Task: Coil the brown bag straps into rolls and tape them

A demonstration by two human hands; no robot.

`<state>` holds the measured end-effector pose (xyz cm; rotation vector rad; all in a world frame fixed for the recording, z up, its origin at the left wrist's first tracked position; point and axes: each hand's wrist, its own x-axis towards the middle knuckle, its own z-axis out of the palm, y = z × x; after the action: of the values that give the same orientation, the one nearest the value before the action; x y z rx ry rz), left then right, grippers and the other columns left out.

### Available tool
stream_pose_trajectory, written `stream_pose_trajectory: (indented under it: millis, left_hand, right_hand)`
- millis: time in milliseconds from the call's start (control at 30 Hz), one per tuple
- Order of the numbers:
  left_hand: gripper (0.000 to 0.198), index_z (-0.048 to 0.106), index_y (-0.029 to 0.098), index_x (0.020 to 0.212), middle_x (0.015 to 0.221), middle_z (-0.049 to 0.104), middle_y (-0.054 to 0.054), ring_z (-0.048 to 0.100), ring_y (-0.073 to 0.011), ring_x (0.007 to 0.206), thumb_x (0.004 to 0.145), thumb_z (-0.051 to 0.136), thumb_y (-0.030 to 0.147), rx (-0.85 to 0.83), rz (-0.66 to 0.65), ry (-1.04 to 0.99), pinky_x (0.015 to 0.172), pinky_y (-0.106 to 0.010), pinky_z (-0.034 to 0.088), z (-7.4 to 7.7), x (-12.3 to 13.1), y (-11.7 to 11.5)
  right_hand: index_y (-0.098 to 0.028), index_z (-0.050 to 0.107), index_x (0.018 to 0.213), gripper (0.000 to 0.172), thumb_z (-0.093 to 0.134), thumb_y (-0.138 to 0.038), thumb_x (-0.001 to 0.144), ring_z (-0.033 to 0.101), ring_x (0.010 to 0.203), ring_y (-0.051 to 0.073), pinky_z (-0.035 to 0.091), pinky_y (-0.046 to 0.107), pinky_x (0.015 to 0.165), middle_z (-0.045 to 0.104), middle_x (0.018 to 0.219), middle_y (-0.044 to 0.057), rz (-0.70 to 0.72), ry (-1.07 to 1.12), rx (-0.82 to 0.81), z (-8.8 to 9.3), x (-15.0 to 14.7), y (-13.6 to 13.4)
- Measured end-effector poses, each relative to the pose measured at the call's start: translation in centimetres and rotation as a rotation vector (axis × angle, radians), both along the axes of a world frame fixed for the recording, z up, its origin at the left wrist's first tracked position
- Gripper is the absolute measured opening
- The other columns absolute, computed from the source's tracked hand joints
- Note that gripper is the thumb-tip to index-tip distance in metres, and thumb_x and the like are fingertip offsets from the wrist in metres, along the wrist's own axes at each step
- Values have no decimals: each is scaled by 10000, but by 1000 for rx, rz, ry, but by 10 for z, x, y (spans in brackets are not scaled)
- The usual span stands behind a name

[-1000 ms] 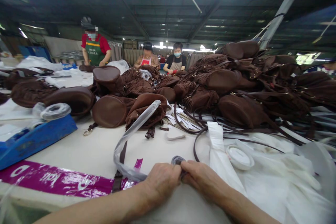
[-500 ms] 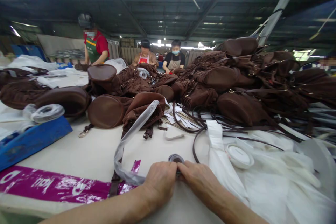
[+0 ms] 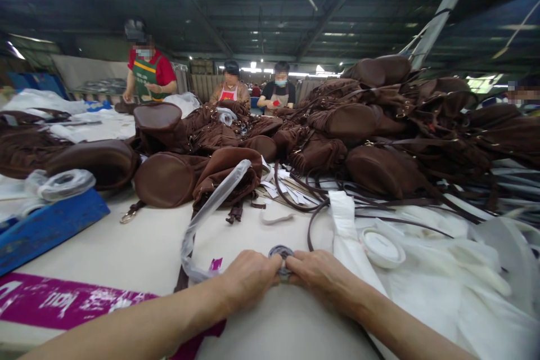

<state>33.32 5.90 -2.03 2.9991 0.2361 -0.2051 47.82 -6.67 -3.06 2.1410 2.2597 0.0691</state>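
Observation:
My left hand (image 3: 248, 278) and my right hand (image 3: 317, 274) meet over the pale tabletop, both closed with fingertips pinched on a small coil of plastic-wrapped strap (image 3: 280, 250). The coil's upper edge shows beyond my thumbs; its near side is hidden by the fingers. Left of my hands, a long strap in a clear plastic sleeve (image 3: 210, 204) runs from a brown fringed bag (image 3: 231, 175) down behind my left wrist. A torn purple printed sheet (image 3: 67, 301) lies under my left forearm.
Brown bags (image 3: 343, 124) are heaped across the table. A blue bin (image 3: 53, 225) with coiled wrapped straps (image 3: 67, 184) stands left. White plastic bags (image 3: 439, 270) and a round white container (image 3: 382, 247) lie right. A co-worker in a green apron (image 3: 146, 76) and two others stand beyond.
Both hands stay pinched on the coil, which shows a little more of its rolled face. My left forearm now covers more of the purple sheet. The view has shifted slightly.

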Motion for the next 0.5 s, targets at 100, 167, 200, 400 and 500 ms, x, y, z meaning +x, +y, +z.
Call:
stream_pose_trajectory:
  millis: [100, 167, 200, 400, 500]
  left_hand:
    - [245, 527, 131, 1142, 900, 715, -134, 695, -293, 841, 926, 445, 211, -22, 95, 51, 737, -372, 525, -3, 0, -25]
    - [255, 524, 124, 1152, 933, 715, -136, 693, -298, 862, 926, 441, 209, -46, 141, 55, 751, -386, 527, -2, -3, -33]
    - [245, 530, 136, 1140, 943, 716, -126, 691, -296, 867, 929, 455, 234, -53, 145, 47, 752, -384, 527, -1, -4, -32]
    - [190, 575, 257, 1015, 887, 692, -29, 670, -229, 799, 927, 517, 415, 82, -173, -61, 655, -284, 501, 2, -14, 11]
    - [139, 576, 219, 985, 913, 682, -43, 657, -219, 821, 959, 460, 292, 96, -196, -100, 685, -289, 502, -10, -13, 9]
  right_hand:
    - [-177, 586, 861, 62, 599, -230, 889, 667, 611, 195, 230, 287, 458, 707, 745, 40, -139, 29, -41, -3, -13, 1]
    - [-183, 588, 860, 42, 568, -192, 895, 660, 604, 188, 233, 286, 462, 702, 729, 34, -173, 58, -38, -5, -18, -2]
    - [-187, 586, 862, 57, 548, -182, 905, 653, 605, 179, 243, 281, 467, 698, 739, 30, -153, 72, -33, -5, -18, -4]
    - [-214, 575, 951, 71, 505, -215, 948, 620, 639, 144, 271, 259, 501, 675, 821, 14, 108, 58, -39, 7, 3, -14]
    - [-204, 575, 971, 91, 522, -156, 914, 633, 627, 153, 243, 266, 479, 694, 816, 23, 45, 22, -79, 11, -5, -10]
